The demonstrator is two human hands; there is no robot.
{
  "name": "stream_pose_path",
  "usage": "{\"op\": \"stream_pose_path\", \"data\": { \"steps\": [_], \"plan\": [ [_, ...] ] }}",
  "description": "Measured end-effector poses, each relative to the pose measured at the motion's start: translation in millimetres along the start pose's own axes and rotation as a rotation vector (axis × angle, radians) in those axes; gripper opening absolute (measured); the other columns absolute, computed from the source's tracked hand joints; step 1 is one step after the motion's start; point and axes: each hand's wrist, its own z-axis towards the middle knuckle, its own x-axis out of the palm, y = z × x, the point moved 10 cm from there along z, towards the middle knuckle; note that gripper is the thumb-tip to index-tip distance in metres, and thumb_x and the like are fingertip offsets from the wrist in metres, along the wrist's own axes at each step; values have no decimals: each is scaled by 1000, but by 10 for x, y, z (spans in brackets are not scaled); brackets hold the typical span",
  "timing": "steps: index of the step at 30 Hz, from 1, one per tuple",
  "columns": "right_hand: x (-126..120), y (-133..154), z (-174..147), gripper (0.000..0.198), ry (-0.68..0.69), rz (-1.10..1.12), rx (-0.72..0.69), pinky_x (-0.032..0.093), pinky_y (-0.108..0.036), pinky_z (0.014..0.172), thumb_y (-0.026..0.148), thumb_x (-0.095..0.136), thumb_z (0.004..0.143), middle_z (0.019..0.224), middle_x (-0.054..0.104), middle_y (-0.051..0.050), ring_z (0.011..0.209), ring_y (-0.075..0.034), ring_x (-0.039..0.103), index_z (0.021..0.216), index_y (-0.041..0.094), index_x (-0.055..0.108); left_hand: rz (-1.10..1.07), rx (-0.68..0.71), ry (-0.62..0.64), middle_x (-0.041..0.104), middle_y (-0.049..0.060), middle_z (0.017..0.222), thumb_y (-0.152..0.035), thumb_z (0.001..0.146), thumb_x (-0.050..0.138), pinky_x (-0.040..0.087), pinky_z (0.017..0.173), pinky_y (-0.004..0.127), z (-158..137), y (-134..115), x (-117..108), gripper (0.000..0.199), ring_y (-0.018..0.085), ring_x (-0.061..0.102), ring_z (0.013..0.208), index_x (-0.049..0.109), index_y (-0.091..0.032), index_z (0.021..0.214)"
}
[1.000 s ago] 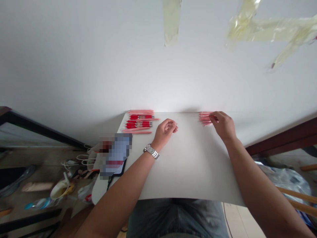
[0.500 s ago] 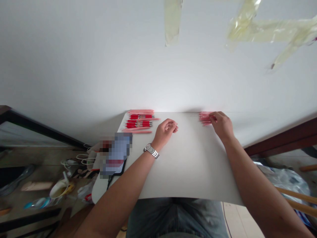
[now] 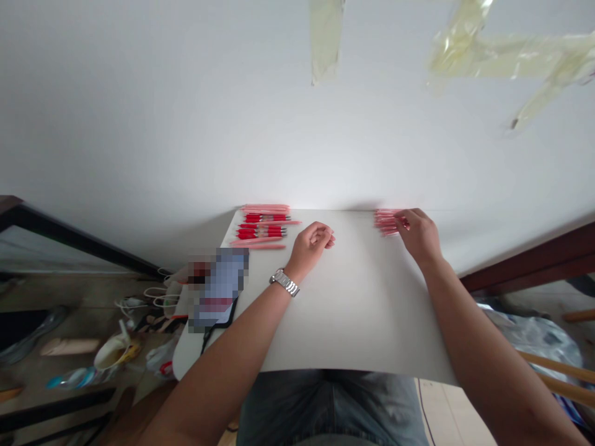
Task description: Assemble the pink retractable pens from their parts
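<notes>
My right hand (image 3: 421, 238) is at the back right of the white table (image 3: 353, 310). Its thumb and fingers pinch at the right ends of a row of pink pens (image 3: 385, 223); the fingers partly cover which pen is gripped. Mid-table rests my left hand (image 3: 310, 244), fingers curled in and nothing visible in them, a metal watch (image 3: 284, 282) on its wrist. To its left lie several red pens (image 3: 263, 231) with silver tips, side by side. More slim pink pens (image 3: 264, 208) lie behind, between and in front of them.
A blurred-out phone (image 3: 218, 291) with a cable lies at the table's left edge. The white wall (image 3: 297, 136) rises directly behind the table and bears strips of yellowed tape (image 3: 325, 43). Bags, cords and a white container (image 3: 111, 353) sit on the floor to the left.
My right hand has shifted very slightly to the right at the pink pens, its fingers a little farther apart. My left hand and the pens on the left stay put.
</notes>
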Motion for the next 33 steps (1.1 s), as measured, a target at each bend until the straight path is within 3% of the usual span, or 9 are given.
{"op": "stream_pose_path", "data": {
  "steps": [8,14,21,24,28,33],
  "plan": [
    [-65,158,-1,17,-11,66,10,51,-34,72,29,58,93,96,69,-10,77,-21,66,98,19,71,20,11,0,70,6,86,-48,95,64,58,74,30,-4,2,-2,32,15,69,77,62,-16,95],
    [-49,405,-29,16,-35,99,-60,47,-32,69,34,59,96,88,65,-6,74,-19,60,89,21,65,49,31,15,70,6,84,-48,97,60,56,73,29,-8,12,13,31,15,67,77,63,-17,96],
    [74,702,-108,24,55,273,-109,39,-30,62,38,58,98,73,56,-1,65,-16,50,80,22,56,49,18,11,71,6,84,-49,96,61,54,72,27,5,45,15,32,14,65,75,63,-17,95],
    [208,765,-173,27,141,393,-67,37,-30,60,40,58,98,69,53,1,61,-15,46,78,23,53,46,18,7,70,5,83,-48,97,61,53,71,26,6,45,13,31,13,65,74,64,-17,96],
    [392,798,-241,29,255,458,-23,38,-30,61,44,60,96,69,56,1,63,-15,47,78,22,56,58,12,5,70,5,83,-48,97,61,52,70,26,1,37,14,31,13,64,73,64,-17,95],
    [469,760,-248,31,300,454,16,38,-30,61,47,59,96,70,57,1,63,-15,48,79,21,59,66,16,8,70,5,83,-48,97,60,53,71,25,-3,16,15,31,13,64,73,63,-17,95]
  ]
}}
